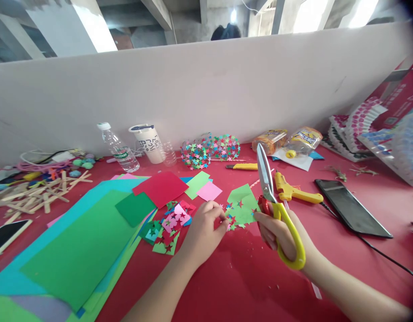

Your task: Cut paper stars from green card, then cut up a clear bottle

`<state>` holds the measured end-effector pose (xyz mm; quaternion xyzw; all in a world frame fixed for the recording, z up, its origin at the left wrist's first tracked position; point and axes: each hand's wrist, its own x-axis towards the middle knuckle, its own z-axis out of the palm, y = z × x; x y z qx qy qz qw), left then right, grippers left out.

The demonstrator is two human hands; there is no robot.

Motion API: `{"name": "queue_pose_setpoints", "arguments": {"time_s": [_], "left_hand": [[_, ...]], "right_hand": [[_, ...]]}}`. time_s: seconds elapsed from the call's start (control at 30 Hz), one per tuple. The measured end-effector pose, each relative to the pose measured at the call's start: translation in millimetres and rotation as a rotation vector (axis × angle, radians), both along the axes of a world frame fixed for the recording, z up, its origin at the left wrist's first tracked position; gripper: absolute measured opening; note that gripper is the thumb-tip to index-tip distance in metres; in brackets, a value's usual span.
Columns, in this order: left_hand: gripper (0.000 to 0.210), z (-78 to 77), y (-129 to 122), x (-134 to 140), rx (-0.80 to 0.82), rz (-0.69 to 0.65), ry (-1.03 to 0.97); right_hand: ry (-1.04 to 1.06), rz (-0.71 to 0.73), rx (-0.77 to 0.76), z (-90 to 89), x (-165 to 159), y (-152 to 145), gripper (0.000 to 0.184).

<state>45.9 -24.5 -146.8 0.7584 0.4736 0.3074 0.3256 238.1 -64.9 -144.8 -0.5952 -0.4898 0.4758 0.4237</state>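
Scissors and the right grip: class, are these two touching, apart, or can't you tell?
Touching. The head view shows the right grip holding the scissors with the blades pointing up, its fingers against the yellow handle.

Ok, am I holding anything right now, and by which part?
Your right hand holds the scissors by their handle end. Whether your left hand has anything between its fingertips can't be told.
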Motion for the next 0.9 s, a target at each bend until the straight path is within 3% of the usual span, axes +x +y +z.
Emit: {"name": "queue_pose_setpoints", "arguments": {"time_s": [0.07,0.17,0.27,0.43,0.57,0.73,0.9], "left_hand": [[0.024,-1.1,1,-1,-0.151,0.044,-0.199],[0.036,-2.7,1,-2,-0.521,0.065,-0.61],[0.025,-0.8,-2,-2,-0.728,0.033,-0.786],[0.015,7.3,-7,0,-0.808,-0.14,-0.699],[0.019,10.5,-10,4,-0.816,-0.152,-0.743],[0.017,9.4,-12,6,-0.872,-0.287,-0.639],[0.006,6.8,-12,4,-0.834,-0.204,-0.685]], "right_hand": [[0.002,0.047,-0.007,0.8,0,-1,0.045],[-0.022,0.127,-0.041,4.7,-1,-3,0.042],[-0.075,0.183,-0.092,8.9,-4,-6,0.036],[-0.089,0.11,-0.088,10.1,-6,-6,0.035],[-0.028,0.071,-0.016,10.0,-4,-5,0.041],[-0.053,0.076,-0.011,14.0,-6,-5,0.042],[-0.093,0.055,-0.038,14.9,-10,-7,0.037]]}}
